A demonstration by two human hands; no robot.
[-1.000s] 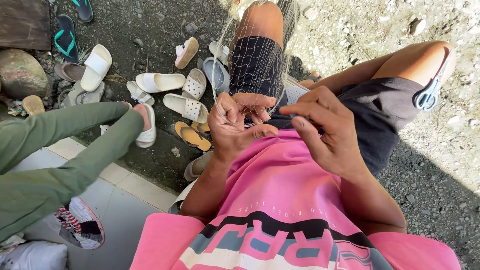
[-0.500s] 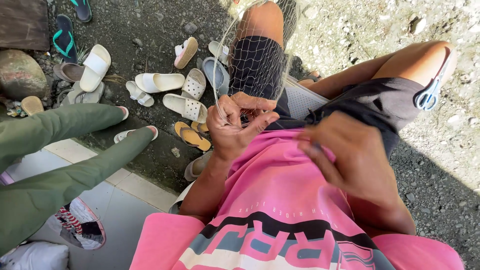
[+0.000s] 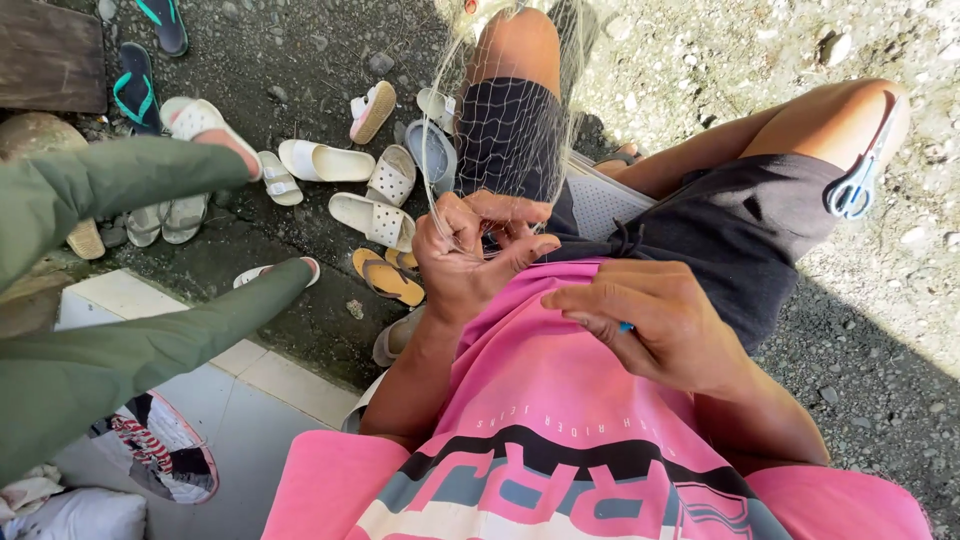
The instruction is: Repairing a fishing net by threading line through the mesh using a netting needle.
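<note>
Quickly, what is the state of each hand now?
Left hand: closed on the net.
Right hand: closed, holding a small blue tool.

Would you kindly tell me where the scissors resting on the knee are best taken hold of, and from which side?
Probably by the blue finger loops: the scissors lie along the bent knee with the loops toward the thigh and the blades pointing away. Come in with the right hand from the thigh side, clear of the blades.

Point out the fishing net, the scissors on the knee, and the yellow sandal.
fishing net (image 3: 505,130), head view, on the mesh stretched over the thigh.
scissors (image 3: 852,190), head view, on the blue handle loops.
yellow sandal (image 3: 385,278), head view, on its sole.
</note>
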